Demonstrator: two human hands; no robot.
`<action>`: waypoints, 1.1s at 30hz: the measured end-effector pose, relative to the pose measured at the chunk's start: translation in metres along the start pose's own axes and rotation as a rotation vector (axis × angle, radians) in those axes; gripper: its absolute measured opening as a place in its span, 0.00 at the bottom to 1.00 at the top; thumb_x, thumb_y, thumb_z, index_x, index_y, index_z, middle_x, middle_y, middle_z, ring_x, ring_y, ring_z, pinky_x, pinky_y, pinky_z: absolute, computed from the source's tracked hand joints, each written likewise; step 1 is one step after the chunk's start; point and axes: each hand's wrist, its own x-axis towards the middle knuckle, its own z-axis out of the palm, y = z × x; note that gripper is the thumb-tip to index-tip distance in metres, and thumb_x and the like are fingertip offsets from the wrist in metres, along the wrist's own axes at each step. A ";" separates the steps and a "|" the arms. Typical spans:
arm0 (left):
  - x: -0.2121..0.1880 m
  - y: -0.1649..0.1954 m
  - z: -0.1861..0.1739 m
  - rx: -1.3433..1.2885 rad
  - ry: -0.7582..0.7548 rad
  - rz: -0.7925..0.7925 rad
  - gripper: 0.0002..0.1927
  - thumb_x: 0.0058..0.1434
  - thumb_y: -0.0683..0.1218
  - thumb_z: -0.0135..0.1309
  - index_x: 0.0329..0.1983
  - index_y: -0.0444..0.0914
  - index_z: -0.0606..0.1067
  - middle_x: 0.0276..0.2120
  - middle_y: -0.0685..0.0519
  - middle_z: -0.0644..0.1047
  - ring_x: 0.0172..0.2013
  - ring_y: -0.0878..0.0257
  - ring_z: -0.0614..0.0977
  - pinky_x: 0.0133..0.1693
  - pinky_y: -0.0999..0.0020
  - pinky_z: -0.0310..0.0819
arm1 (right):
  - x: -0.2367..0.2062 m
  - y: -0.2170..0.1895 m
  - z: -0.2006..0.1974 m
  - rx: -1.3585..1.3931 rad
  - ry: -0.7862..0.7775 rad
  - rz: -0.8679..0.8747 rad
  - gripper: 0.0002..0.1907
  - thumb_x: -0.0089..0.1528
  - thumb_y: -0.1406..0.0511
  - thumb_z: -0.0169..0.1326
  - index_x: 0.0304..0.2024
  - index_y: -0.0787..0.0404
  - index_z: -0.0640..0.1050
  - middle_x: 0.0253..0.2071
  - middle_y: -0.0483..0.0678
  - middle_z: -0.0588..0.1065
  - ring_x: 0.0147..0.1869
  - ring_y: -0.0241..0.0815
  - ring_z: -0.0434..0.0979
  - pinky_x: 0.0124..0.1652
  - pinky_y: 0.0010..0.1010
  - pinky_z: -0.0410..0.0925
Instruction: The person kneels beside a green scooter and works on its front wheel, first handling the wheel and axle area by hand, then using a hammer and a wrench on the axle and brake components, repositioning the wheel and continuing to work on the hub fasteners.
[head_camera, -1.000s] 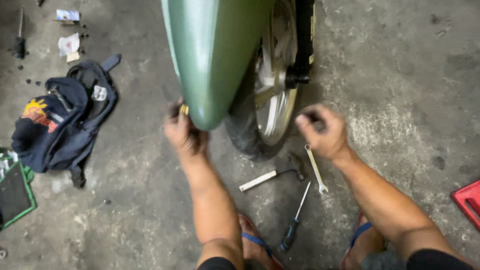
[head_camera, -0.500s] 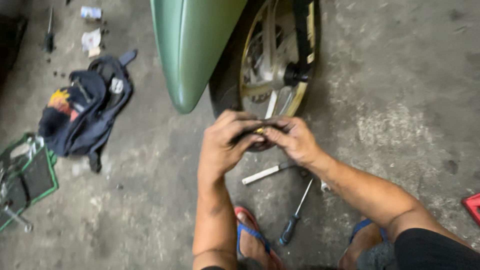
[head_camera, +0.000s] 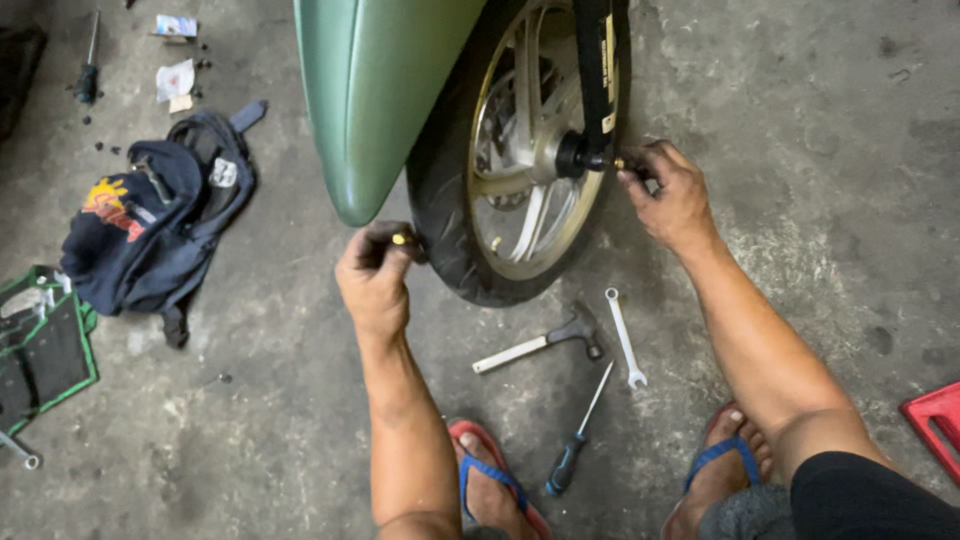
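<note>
On a stained, rough grey concrete floor (head_camera: 820, 120), a person crouches in blue-strapped sandals before a motorcycle's black-tyred, pale spoked wheel (head_camera: 520, 180) under a matte green fender (head_camera: 375, 90). The left hand (head_camera: 375, 275) is clenched round a small brass-coloured piece (head_camera: 399, 239) beside the tyre, while the right hand (head_camera: 672, 195) pinches a small brass-tipped part (head_camera: 620, 163) at the black axle end. A white-handled hammer (head_camera: 540, 342), slim steel spanner (head_camera: 625, 337), black-handled screwdriver (head_camera: 578, 432) and dark cloth backpack (head_camera: 150, 225) lie nearby.
</note>
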 end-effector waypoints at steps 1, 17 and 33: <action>0.000 -0.016 -0.003 -0.099 0.054 0.009 0.10 0.65 0.41 0.62 0.46 0.31 0.76 0.38 0.49 0.80 0.35 0.63 0.80 0.40 0.68 0.78 | 0.001 0.005 -0.001 -0.009 -0.040 0.010 0.13 0.64 0.71 0.62 0.51 0.65 0.79 0.43 0.54 0.77 0.44 0.48 0.81 0.42 0.34 0.73; 0.007 -0.083 0.026 -0.480 0.324 -0.276 0.16 0.73 0.48 0.49 0.55 0.31 0.71 0.46 0.44 0.80 0.43 0.56 0.84 0.49 0.59 0.80 | 0.000 0.025 0.022 -0.179 -0.045 0.029 0.12 0.69 0.63 0.60 0.43 0.68 0.78 0.38 0.62 0.77 0.42 0.64 0.77 0.41 0.48 0.70; -0.047 -0.088 0.120 -0.586 0.264 -0.397 0.20 0.66 0.47 0.54 0.60 0.37 0.69 0.52 0.49 0.77 0.51 0.59 0.79 0.56 0.60 0.74 | 0.025 0.095 0.048 0.200 -0.008 0.351 0.22 0.74 0.54 0.43 0.40 0.67 0.73 0.29 0.52 0.73 0.31 0.45 0.74 0.33 0.38 0.68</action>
